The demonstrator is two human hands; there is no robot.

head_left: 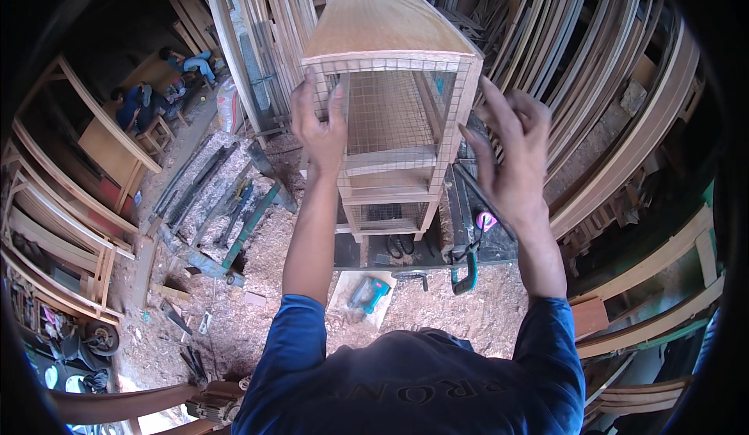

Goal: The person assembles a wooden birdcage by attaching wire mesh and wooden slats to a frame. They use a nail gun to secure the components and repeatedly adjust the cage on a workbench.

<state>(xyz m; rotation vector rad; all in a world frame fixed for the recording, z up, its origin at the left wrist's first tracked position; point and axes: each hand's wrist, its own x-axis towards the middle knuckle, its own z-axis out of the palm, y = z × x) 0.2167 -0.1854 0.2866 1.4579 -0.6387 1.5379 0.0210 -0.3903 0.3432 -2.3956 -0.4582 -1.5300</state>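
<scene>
A tall wooden cabinet (pixel 386 25) stands in front of me, with a solid top panel and open shelf bays below. Square wire mesh (pixel 390 115) covers its upper front bay. At the upper left corner, my left hand (pixel 318 127) grips the frame edge, fingers along the outer side and thumb over the mesh. My right hand (pixel 511 138) is beside the upper right post, its fingers spread and curved with nothing in them. Whether its fingertips touch the post is hard to tell.
The cabinet stands on a dark workbench (pixel 370 257) with a teal clamp (pixel 466 275) and a pink tape roll (pixel 485 220). A teal power tool (pixel 369 294) lies below amid shavings. Timber strips (pixel 581 68) lean right. Another low bench (pixel 226 193) and seated people (pixel 140 107) are left.
</scene>
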